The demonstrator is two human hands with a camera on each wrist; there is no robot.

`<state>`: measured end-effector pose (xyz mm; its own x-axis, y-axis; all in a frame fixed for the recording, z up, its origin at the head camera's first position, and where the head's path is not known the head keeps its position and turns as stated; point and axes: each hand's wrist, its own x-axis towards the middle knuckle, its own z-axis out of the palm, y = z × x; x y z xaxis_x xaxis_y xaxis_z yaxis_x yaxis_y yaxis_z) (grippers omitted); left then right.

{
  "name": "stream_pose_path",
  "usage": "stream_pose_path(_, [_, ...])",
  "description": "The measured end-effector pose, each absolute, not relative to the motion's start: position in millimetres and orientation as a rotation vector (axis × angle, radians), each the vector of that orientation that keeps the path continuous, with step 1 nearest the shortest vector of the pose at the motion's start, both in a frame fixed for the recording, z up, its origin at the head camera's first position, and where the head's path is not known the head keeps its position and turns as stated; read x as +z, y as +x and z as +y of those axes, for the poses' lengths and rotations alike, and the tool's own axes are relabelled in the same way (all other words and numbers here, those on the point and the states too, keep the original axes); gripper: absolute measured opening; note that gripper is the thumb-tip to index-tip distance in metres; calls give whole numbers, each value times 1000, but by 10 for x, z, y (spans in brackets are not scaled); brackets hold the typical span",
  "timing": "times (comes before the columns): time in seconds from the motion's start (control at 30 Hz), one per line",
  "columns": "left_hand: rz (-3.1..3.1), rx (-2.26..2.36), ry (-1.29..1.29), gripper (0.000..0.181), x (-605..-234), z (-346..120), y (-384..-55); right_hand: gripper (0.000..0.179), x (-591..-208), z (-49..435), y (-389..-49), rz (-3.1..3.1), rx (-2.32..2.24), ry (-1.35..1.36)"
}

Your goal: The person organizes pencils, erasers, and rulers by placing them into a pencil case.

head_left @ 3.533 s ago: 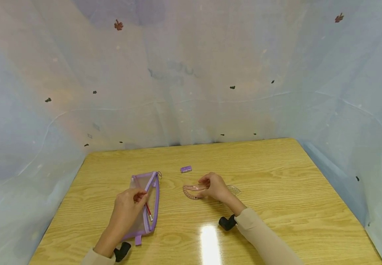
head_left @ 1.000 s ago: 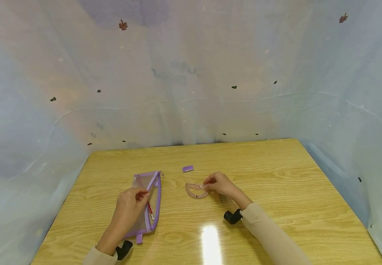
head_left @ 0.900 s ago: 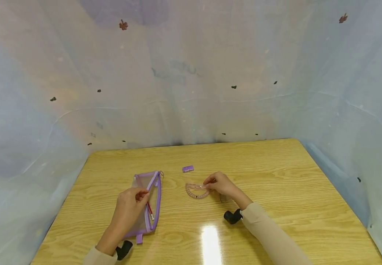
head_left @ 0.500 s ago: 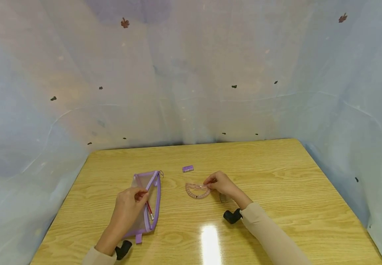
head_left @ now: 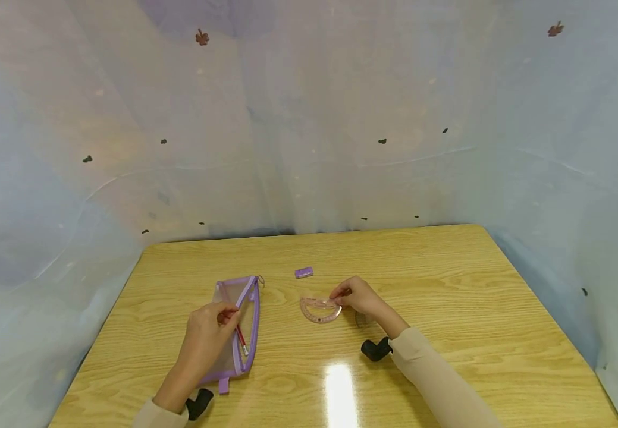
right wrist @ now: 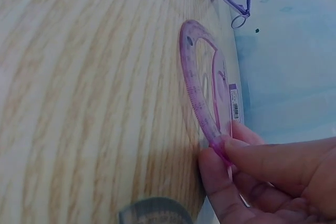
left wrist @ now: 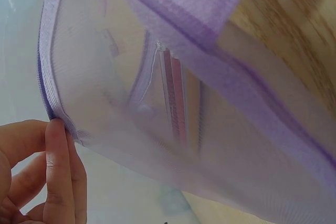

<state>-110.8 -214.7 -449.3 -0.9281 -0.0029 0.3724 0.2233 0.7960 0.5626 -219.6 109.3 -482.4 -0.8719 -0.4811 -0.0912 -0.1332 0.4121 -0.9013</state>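
My left hand (head_left: 205, 336) pinches the upper edge of a mesh pencil case (head_left: 257, 315) with purple trim, holding its mouth apart. Inside lies a red pencil (head_left: 242, 340) with a white end; the left wrist view shows it blurred through the mesh. With thumb and fingertips my right hand (head_left: 359, 297) pinches one corner of a pink see-through protractor (right wrist: 192, 87). The protractor is tilted up close over the table in the right wrist view. Below that hand lies a clear rounded piece with scale marks (right wrist: 156, 212), partly hidden by the wrist in the head view.
A purple eraser (head_left: 304, 273) lies on the wooden table (head_left: 421, 267), beyond the protractor. Black wrist mounts (head_left: 376, 349) sit at both cuffs. A pale patterned curtain (head_left: 309, 119) hangs behind the table and along its sides.
Since the oldest frame, my right hand has shifted right, from fingers spread across the protractor to a pinch at its right corner. Over the last second both hands stay nearly still.
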Motion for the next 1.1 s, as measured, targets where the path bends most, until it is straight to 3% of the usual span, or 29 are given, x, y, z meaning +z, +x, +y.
stream_pose_path(1.1, [-2637,-898,-167,4,-4471,-2174,-1123,17,-4783,998,-2220,2219,-1535,-462])
